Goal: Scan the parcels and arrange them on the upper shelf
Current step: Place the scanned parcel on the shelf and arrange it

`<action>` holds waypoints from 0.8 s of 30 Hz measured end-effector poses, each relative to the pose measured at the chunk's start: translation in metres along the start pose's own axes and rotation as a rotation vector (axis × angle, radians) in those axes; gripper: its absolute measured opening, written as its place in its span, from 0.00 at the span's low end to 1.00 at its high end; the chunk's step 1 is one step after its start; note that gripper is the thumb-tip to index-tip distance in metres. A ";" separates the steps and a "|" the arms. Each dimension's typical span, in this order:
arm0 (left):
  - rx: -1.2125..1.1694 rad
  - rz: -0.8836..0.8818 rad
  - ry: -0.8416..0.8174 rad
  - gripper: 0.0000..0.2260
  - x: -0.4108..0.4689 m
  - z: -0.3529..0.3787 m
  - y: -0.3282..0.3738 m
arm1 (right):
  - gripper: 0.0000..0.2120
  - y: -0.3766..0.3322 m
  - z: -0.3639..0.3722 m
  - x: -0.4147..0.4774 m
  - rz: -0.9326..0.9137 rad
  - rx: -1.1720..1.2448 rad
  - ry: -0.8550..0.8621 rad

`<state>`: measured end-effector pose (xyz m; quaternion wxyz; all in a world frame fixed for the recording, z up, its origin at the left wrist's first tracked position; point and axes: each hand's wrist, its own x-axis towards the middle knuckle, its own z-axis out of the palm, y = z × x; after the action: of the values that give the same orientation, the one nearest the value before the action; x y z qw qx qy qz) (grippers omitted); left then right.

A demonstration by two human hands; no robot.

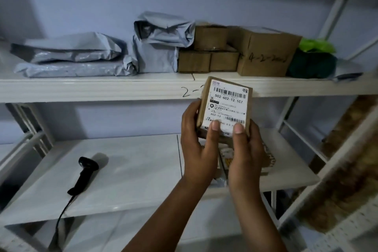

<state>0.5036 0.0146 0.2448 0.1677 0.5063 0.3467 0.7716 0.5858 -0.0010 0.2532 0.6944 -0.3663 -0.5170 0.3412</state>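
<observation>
A small brown cardboard parcel (226,104) with a white barcode label faces me, held upright in front of the upper shelf (102,88). My left hand (197,141) grips its left side and my right hand (245,149) its lower right, both thumbs on the label. A black handheld scanner (86,172) lies on the lower shelf (133,170) to the left, its cable hanging off the front edge. Behind my hands more parcels (268,159) lie on the lower shelf, mostly hidden.
On the upper shelf lie grey poly-bag parcels (71,55), another grey bag stack (161,43), small brown boxes (206,55), a larger box (266,53) with handwriting and a green bag (315,59). A second white rack (347,170) stands at the right.
</observation>
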 end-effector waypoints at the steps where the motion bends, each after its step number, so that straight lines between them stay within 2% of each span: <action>1: -0.014 0.002 -0.006 0.23 0.003 0.011 0.000 | 0.22 -0.003 -0.006 0.009 -0.014 -0.006 0.002; 7: 0.059 0.098 -0.141 0.32 0.014 0.088 0.006 | 0.16 -0.020 -0.064 0.065 -0.102 0.009 0.050; 16: 0.133 0.242 -0.356 0.31 0.027 0.226 0.006 | 0.23 -0.040 -0.198 0.187 -0.185 -0.065 0.202; 19: 0.161 0.279 -0.293 0.32 0.049 0.241 0.014 | 0.26 -0.052 -0.195 0.211 -0.207 -0.119 0.090; 22: 0.233 0.345 -0.187 0.31 0.081 0.225 0.022 | 0.14 -0.062 -0.166 0.231 -0.201 -0.144 -0.067; 24: 0.265 0.327 -0.103 0.29 0.103 0.203 0.031 | 0.11 -0.072 -0.138 0.244 -0.189 -0.178 -0.169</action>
<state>0.6440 0.1298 0.3857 -0.0104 0.6122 0.3492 0.7094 0.7833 0.1498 0.4020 0.6422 -0.3464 -0.6338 0.2566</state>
